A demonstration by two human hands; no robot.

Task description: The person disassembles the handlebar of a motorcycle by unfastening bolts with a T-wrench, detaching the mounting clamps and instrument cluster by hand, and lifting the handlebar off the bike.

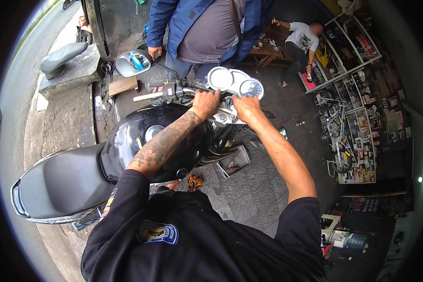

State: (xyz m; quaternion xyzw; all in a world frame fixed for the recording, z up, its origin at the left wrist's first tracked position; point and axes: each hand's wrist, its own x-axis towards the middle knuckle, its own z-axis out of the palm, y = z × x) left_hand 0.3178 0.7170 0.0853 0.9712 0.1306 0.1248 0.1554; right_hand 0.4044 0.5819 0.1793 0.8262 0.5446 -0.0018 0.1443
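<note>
A black motorcycle stands in front of me, its glossy fuel tank (131, 136) and grey seat (66, 178) stretching to the left. My left hand (206, 104) is closed at the middle of the handlebar, just below the round white-rimmed gauges (235, 81). Close beside it, my right hand (246, 109) is also closed, by the metal fork top (226, 116). What the fingers of either hand grip is hidden. The left switch housing (174, 89), pale bar end (148, 96) and mirror (131, 63) stick out to the left.
Across the motorcycle stands a person in a blue jacket (174, 33), one hand (155, 51) near the mirror. Another person sits at the far right by shelves (357, 136) of parts. A grey tray (237, 162) and an orange-brown rag (195, 182) lie on the floor. A loose seat (63, 58) rests on a concrete block (73, 77).
</note>
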